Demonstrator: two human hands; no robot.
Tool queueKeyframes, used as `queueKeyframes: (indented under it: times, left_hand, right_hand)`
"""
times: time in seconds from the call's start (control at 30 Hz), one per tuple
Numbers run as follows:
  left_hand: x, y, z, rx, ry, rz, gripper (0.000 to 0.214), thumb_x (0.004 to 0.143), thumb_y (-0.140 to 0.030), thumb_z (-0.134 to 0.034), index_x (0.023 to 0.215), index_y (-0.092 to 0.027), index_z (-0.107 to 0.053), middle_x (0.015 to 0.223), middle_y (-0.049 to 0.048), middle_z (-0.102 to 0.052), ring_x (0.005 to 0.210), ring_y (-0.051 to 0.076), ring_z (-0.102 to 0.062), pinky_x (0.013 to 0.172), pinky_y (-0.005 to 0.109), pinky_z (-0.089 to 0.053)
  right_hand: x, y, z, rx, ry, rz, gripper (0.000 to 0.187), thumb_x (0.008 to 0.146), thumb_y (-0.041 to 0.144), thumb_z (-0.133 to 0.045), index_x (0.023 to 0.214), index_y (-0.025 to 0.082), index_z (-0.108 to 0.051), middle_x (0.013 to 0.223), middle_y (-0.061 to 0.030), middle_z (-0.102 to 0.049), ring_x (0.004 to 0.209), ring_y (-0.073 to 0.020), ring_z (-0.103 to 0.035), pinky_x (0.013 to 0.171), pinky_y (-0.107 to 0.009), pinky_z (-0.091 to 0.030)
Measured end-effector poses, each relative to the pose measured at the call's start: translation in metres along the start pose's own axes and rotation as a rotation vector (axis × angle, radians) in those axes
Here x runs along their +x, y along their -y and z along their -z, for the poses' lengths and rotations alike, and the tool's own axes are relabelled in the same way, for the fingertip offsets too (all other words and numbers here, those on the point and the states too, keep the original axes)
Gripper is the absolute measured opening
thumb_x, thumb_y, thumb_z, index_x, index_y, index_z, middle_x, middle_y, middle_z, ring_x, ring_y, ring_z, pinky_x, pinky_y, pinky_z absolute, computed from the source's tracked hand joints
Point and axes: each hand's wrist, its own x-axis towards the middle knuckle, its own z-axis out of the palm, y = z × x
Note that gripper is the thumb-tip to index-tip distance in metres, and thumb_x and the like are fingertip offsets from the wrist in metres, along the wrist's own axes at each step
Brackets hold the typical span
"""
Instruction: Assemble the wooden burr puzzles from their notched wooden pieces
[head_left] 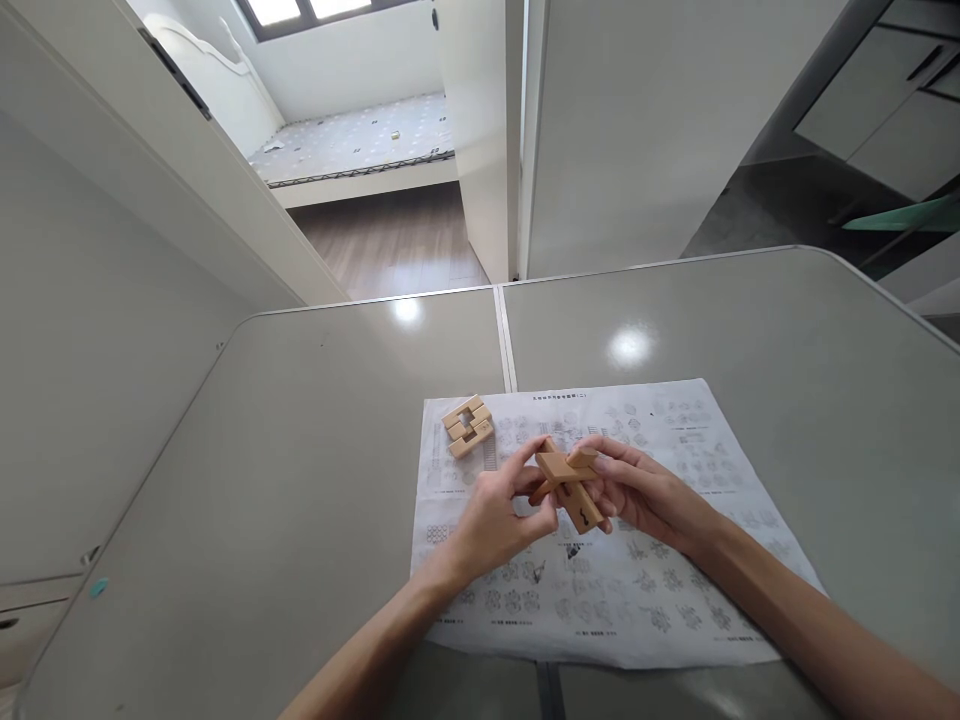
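A wooden interlocking puzzle [576, 495] made of crossed flat pieces is held between my two hands above a printed sheet. My left hand [504, 515] grips its left side, thumb below and fingers above. From the right, my right hand [637, 490] has its fingers closed round the other side, some of them hidden behind the wood. A dark mark shows on the piece pointing down toward me. To the left of my hands, a second group of light wooden pieces [469, 447], fitted together with gaps in the middle, lies on the sheet.
The large printed sheet [622, 630] with rows of puzzle diagrams lies on a grey table [315, 480] with a metal rim and a centre seam [505, 340]. Behind stand a door [484, 130], a bed [360, 140] and a wall.
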Motion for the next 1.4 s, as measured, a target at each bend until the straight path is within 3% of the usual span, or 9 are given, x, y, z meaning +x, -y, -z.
queueKeyframes:
  times: [0.23, 0.33, 0.43, 0.6, 0.73, 0.93, 1.4]
  left_hand:
    - [0.001, -0.001, 0.001, 0.0, 0.029, 0.015, 0.065, 0.086, -0.012, -0.059, 0.15, -0.015, -0.047, 0.077, -0.0027, -0.068, 0.064, 0.01, -0.055, 0.065, 0.023, -0.048]
    - [0.002, -0.003, 0.002, 0.01, 0.022, 0.006, 0.045, 0.086, -0.011, -0.057, 0.131, -0.016, -0.062, 0.077, -0.0022, -0.067, 0.064, 0.01, -0.055, 0.064, 0.022, -0.047]
    - [0.002, -0.005, 0.002, 0.009, 0.001, 0.005, 0.035, 0.087, -0.013, -0.057, 0.12, -0.017, -0.065, 0.078, -0.0021, -0.066, 0.064, 0.01, -0.055, 0.065, 0.022, -0.048]
    - [0.003, -0.01, 0.006, 0.009, 0.043, -0.061, 0.05, 0.08, -0.015, -0.064, 0.13, -0.019, -0.06, 0.089, 0.0015, -0.068, 0.076, 0.015, -0.062, 0.07, 0.027, -0.052]
    - [0.004, -0.012, 0.008, -0.104, 0.103, -0.126, 0.083, 0.074, -0.025, -0.078, 0.149, -0.02, -0.043, 0.114, 0.0098, -0.07, 0.1, 0.026, -0.069, 0.091, 0.039, -0.058]
    - [0.006, -0.014, 0.009, -0.15, 0.138, -0.082, 0.105, 0.069, -0.045, -0.094, 0.154, -0.022, -0.037, 0.128, 0.0133, -0.071, 0.116, 0.032, -0.07, 0.106, 0.048, -0.054]
    - [0.008, -0.011, 0.007, -0.054, 0.111, -0.168, 0.07, 0.078, -0.045, -0.088, 0.136, -0.019, -0.059, 0.109, 0.007, -0.073, 0.099, 0.024, -0.071, 0.089, 0.035, -0.058]
  right_hand:
    - [0.0, 0.001, -0.003, 0.005, -0.003, 0.006, 0.022, 0.1, 0.035, -0.071, 0.115, 0.02, -0.069, 0.075, 0.0013, -0.064, 0.06, -0.0111, -0.061, 0.061, -0.025, -0.06]
    - [0.001, 0.002, -0.003, 0.002, -0.015, -0.004, 0.024, 0.099, 0.037, -0.073, 0.116, 0.021, -0.068, 0.075, 0.0014, -0.065, 0.06, -0.0108, -0.061, 0.062, -0.026, -0.061]
    - [0.001, 0.002, -0.004, 0.001, -0.032, -0.006, 0.024, 0.098, 0.038, -0.074, 0.115, 0.022, -0.067, 0.072, 0.0024, -0.063, 0.058, -0.011, -0.06, 0.061, -0.026, -0.061]
    - [0.0, 0.002, -0.004, 0.006, -0.04, 0.001, 0.023, 0.097, 0.038, -0.074, 0.112, 0.022, -0.066, 0.072, 0.0029, -0.062, 0.058, -0.0106, -0.058, 0.06, -0.025, -0.059]
    - [0.0, 0.002, -0.003, 0.019, -0.048, 0.012, 0.023, 0.098, 0.037, -0.073, 0.113, 0.022, -0.066, 0.073, 0.0023, -0.063, 0.059, -0.011, -0.059, 0.06, -0.025, -0.058]
    - [0.0, 0.002, -0.004, 0.022, -0.039, 0.027, 0.022, 0.099, 0.036, -0.072, 0.115, 0.023, -0.066, 0.075, 0.0017, -0.065, 0.061, -0.0113, -0.061, 0.062, -0.026, -0.058]
    - [0.0, 0.001, -0.004, 0.017, -0.021, 0.033, 0.019, 0.103, 0.035, -0.068, 0.117, 0.023, -0.069, 0.083, 0.0, -0.066, 0.071, -0.0105, -0.061, 0.073, -0.024, -0.055]
